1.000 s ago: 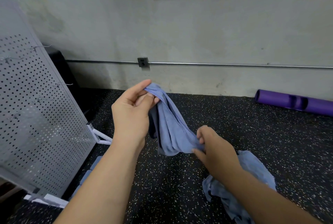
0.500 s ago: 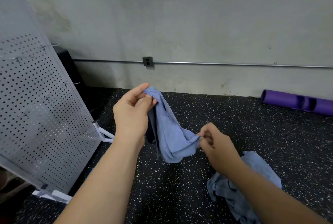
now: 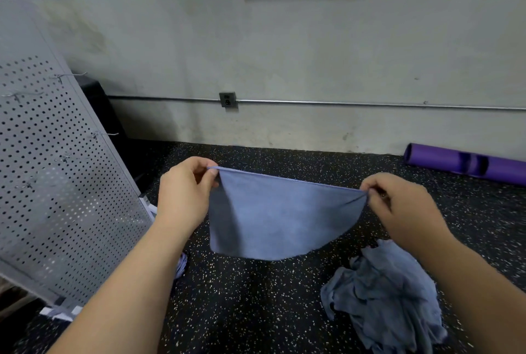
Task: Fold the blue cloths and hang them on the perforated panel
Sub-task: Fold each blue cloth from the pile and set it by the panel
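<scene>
Because a fold wants a flat start, the left grip [image 3: 185, 197] and right grip [image 3: 398, 205] each pinch a top corner of one cloth [image 3: 279, 219]. They hold its upper edge taut above the floor [image 3: 256, 311], so the rest hangs smooth. More cloths lie heaped [image 3: 384, 291] beneath the right forearm, within reach. At the left stands the panel [image 3: 57, 182]; its hooks [image 3: 105, 134] look bare, though they are thin and hard to read.

Cloth [image 3: 281, 217] right of panel [image 3: 57, 182]
</scene>
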The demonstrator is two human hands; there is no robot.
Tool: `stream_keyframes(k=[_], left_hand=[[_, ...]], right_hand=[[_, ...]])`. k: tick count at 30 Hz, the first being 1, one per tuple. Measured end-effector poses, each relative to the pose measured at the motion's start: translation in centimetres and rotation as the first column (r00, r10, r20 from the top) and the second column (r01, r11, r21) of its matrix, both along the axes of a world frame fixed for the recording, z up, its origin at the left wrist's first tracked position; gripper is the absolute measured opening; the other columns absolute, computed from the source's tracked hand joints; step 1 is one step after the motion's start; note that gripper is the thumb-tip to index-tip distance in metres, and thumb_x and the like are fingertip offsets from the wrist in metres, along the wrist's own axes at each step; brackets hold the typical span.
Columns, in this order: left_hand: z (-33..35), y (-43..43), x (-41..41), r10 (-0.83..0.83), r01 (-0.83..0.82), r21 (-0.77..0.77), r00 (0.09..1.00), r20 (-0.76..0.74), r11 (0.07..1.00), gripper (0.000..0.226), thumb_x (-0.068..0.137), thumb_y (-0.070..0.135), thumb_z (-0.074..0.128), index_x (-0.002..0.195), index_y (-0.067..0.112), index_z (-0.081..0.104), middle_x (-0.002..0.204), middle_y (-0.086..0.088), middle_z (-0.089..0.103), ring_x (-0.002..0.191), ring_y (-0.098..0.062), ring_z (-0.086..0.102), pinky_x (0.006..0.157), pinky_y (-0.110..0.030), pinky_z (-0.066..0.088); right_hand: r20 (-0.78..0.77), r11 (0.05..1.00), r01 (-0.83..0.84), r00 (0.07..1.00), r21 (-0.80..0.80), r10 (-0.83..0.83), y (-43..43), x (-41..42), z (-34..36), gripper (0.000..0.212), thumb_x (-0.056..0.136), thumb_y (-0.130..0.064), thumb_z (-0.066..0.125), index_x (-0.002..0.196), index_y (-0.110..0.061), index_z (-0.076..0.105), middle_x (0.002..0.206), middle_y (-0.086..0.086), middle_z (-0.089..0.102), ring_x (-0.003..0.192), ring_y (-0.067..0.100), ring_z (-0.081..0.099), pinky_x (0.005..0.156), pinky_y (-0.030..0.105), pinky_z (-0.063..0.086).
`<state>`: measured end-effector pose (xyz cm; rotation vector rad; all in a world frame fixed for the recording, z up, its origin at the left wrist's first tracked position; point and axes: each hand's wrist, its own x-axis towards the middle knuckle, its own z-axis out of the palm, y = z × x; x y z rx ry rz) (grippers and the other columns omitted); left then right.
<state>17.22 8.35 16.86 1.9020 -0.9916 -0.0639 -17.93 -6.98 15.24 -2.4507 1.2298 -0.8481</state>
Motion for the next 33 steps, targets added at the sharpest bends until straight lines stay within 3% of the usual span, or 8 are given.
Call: stream_keyframes(k=[5, 8, 10, 14, 17, 22, 26, 33], left_hand=[[-0.5, 0.6, 0.0, -0.074, 0.041, 0.15, 0.973, 0.218, 0.988, 0.009, 0.1, 0.025, 0.071, 0.093, 0.031, 0.07, 0.084, 0.012, 0.072, 0.082, -0.012, 0.068, 0.081, -0.038, 0.057], [-0.6, 0.9, 0.0, -0.094, 0.038, 0.197, 0.954, 0.285, 0.98, 0.008, 0.099, 0.032, 0.073, 0.094, 0.032, 0.067, 0.097, 0.012, 0.062, 0.089, -0.016, 0.063, 0.082, -0.039, 0.053], [-0.5, 1.1, -0.2, -0.114, 0.052, 0.204, 0.945, 0.305, 0.978, 0.012, 0.098, 0.035, 0.074, 0.091, 0.032, 0.065, 0.102, 0.012, 0.055, 0.089, -0.014, 0.059, 0.08, -0.037, 0.05], [-0.1, 1.4, -0.2, -0.161, 0.125, 0.173, 0.963, 0.217, 0.977, 0.015, 0.095, 0.033, 0.08, 0.087, 0.031, 0.067, 0.083, 0.012, 0.069, 0.08, -0.004, 0.064, 0.076, -0.036, 0.054], [0.2, 1.7, 0.0, -0.207, 0.195, 0.123, 0.974, 0.096, 0.973, 0.013, 0.088, 0.027, 0.088, 0.086, 0.032, 0.075, 0.08, 0.013, 0.075, 0.08, -0.004, 0.07, 0.082, -0.032, 0.059], [0.5, 2.0, 0.4, -0.348, 0.354, 0.052, 0.932, -0.096, 0.934, 0.027, 0.082, 0.009, 0.092, 0.098, 0.027, 0.08, 0.087, 0.006, 0.079, 0.085, -0.016, 0.077, 0.091, -0.04, 0.063], [0.2, 1.9, 0.6, -0.364, 0.371, 0.06, 0.926, -0.099, 0.927, 0.03, 0.083, 0.007, 0.091, 0.102, 0.026, 0.081, 0.092, 0.004, 0.08, 0.087, -0.018, 0.077, 0.091, -0.038, 0.063], [0.0, 1.7, 0.5, -0.328, 0.328, 0.053, 0.945, -0.022, 0.943, 0.019, 0.084, 0.018, 0.091, 0.093, 0.032, 0.082, 0.087, 0.01, 0.079, 0.082, -0.012, 0.075, 0.084, -0.037, 0.064]], right_hand=[[-0.055, 0.999, -0.037, 0.998, 0.031, 0.038, -0.6, -1.4, 0.8, 0.027, 0.101, -0.013, 0.06, 0.092, -0.038, 0.062, 0.075, -0.014, 0.061, 0.063, 0.008, 0.057, 0.061, 0.033, 0.046], [-0.09, 0.998, -0.056, 0.994, 0.01, 0.056, -1.1, -2.0, 1.0, 0.029, 0.1, -0.011, 0.063, 0.093, -0.039, 0.066, 0.085, -0.017, 0.064, 0.071, 0.003, 0.059, 0.065, 0.025, 0.044], [-0.081, 0.999, -0.047, 0.996, 0.016, 0.048, -1.4, -2.4, 1.0, 0.032, 0.097, -0.009, 0.066, 0.092, -0.041, 0.068, 0.086, -0.016, 0.067, 0.074, 0.005, 0.061, 0.069, 0.028, 0.048], [-0.099, 0.999, -0.024, 0.995, 0.047, 0.028, -1.5, -3.3, 1.2, 0.028, 0.09, -0.012, 0.075, 0.089, -0.041, 0.076, 0.085, -0.02, 0.072, 0.075, -0.003, 0.064, 0.069, 0.017, 0.045], [-0.154, 0.998, -0.002, 0.988, 0.067, 0.012, -1.8, -4.1, 1.4, 0.03, 0.084, -0.012, 0.083, 0.088, -0.041, 0.078, 0.086, -0.021, 0.073, 0.079, -0.005, 0.065, 0.069, 0.013, 0.042], [-0.143, 0.999, 0.046, 0.989, 0.027, -0.041, -2.4, -5.2, 1.0, 0.028, 0.084, -0.019, 0.09, 0.089, -0.043, 0.077, 0.089, -0.021, 0.073, 0.084, 0.001, 0.067, 0.08, 0.036, 0.057], [-0.122, 0.997, 0.075, 0.99, -0.023, -0.077, -2.4, -5.2, 1.1, 0.018, 0.083, -0.026, 0.09, 0.088, -0.038, 0.078, 0.087, -0.02, 0.071, 0.081, 0.006, 0.066, 0.079, 0.038, 0.056], [-0.063, 0.99, 0.118, 0.991, -0.075, -0.122, -2.3, -5.0, 1.1, 0.017, 0.087, -0.018, 0.087, 0.093, -0.031, 0.079, 0.091, -0.016, 0.072, 0.081, 0.008, 0.065, 0.078, 0.03, 0.047]])
